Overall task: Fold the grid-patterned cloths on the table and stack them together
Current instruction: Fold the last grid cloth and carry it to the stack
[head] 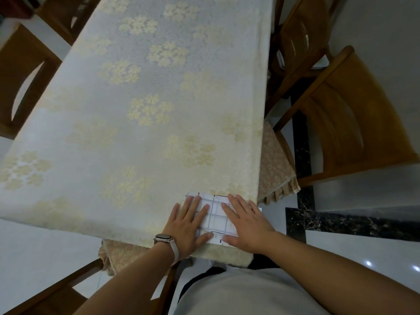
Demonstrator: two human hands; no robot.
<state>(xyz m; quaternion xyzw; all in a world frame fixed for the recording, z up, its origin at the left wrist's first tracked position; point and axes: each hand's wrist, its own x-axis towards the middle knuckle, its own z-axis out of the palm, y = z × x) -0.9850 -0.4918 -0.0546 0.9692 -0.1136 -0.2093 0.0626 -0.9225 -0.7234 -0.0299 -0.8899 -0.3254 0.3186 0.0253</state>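
folded cloth (216, 215) at table (136, 110) near-right corner, long axis along near edge | left hand (189, 223), right hand (247, 226) flat, released, pressing it

Head camera looks steeply down, close over the table (136, 110) corner.

At the table's (136, 137) near right corner, the left hand (187, 226) and right hand (248, 223) lie flat over the folded grid-patterned cloth (217, 215), covering its two sides, and how many layers lie beneath cannot be told. The table's far end runs past the top edge, and the wooden chair (354, 123) to its right is cut by the right edge. Beyond the table's far left corner a dark red thing (16, 6) is blurred and cropped, and a pale object (280, 57) on the farther chair (302, 37) right of the table is mostly hidden by that chair's back.
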